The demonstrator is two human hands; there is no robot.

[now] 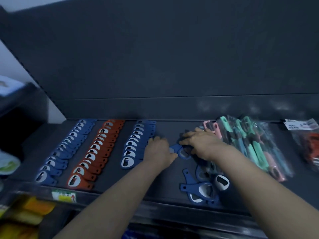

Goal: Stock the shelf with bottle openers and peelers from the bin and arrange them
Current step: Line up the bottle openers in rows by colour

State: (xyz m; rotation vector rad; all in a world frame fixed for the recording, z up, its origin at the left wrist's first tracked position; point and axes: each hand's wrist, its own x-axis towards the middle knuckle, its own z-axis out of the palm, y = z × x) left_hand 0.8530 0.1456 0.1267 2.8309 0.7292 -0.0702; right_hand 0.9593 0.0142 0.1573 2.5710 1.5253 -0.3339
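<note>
Shop aisle, stocked display shelf.
Dark shelf (112, 169) carries identical bottle openers (93, 152) in overlapping blue and red rows, clear bags of peelers (255, 147) beside them; a price label (63, 195) on the front edge, yellow packets (34, 209) on the tier below.

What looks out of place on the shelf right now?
The loose openers near the front edge lie crossed at mixed angles, unlike the three neat rows to their left. The peeler packs beside them lie slanted but together.
</note>
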